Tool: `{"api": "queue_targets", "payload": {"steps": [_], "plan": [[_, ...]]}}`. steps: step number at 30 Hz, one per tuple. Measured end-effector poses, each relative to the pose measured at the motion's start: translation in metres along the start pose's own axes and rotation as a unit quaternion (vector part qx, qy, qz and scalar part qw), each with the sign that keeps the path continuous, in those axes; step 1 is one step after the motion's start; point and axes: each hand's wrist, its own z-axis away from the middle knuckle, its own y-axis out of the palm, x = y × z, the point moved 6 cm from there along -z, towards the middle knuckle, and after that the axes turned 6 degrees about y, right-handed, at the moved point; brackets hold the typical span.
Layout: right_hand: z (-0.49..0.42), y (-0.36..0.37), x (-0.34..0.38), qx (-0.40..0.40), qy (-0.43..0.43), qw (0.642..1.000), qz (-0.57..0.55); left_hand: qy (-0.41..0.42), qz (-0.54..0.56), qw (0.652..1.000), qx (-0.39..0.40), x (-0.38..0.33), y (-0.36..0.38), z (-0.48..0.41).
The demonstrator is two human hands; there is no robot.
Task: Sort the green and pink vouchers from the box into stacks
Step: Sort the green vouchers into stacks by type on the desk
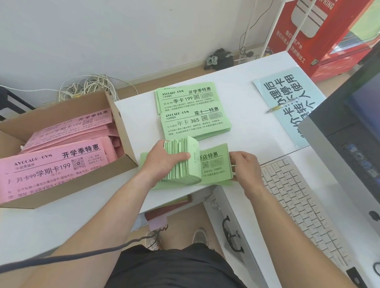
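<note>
A person stands at a white desk [244, 98]. The left hand [160, 162] grips a thick bundle of green vouchers [183, 166] at the near edge, thumb across the top, bending most of it upward. The right hand [244, 166] pinches the right end of the sheets left flat. Two sorted green stacks [193, 121] lie just behind. Pink vouchers [47, 170] fill the box [81, 104] to the left. The paper looks light, floppy and prone to sliding; a bundle is probably best held by its ends and squared.
</note>
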Motion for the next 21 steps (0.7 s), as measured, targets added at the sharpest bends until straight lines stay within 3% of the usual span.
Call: {"api": "queue_targets", "payload": {"steps": [8, 12, 16, 21], "plan": [[-0.003, 0.008, 0.006, -0.047, -0.08, 0.982, 0.166, 0.002, 0.011, 0.999, 0.033, 0.003, 0.001, -0.003], [0.003, 0.019, 0.013, 0.021, -0.086, 0.994, 0.069, 0.015, 0.011, 0.999, 0.036, -0.001, 0.002, -0.001], [0.016, 0.042, 0.017, 0.144, -0.071, 0.987, -0.003, 0.014, 0.015, 0.999, 0.031, 0.001, 0.004, -0.003], [0.02, 0.051, 0.027, 0.105, -0.12, 0.986, 0.053, 0.016, 0.011, 1.0, 0.017, 0.004, 0.006, -0.006]]}}
